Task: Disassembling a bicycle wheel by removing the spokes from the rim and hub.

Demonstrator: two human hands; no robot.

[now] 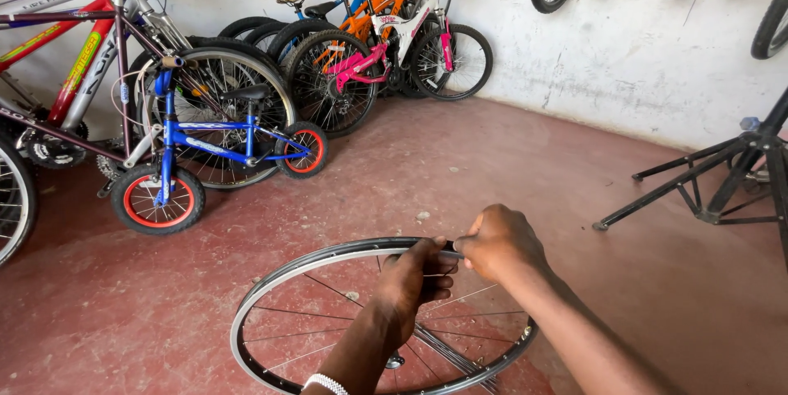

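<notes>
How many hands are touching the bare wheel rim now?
2: left hand and right hand both grip the far edge of the wheel rim, close together.

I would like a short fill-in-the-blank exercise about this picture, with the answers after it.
1. Both hands, left hand and right hand, grip the far edge of a bare bicycle ____.
2. The floor is ____ in colour.
3. The small blue bicycle has tyres with ____ rims.
4. On the left wrist sits a ____ bracelet.

Answers: wheel; red; red; white

Small blue bicycle (215,149) and black stand (722,177) nearby.
</notes>
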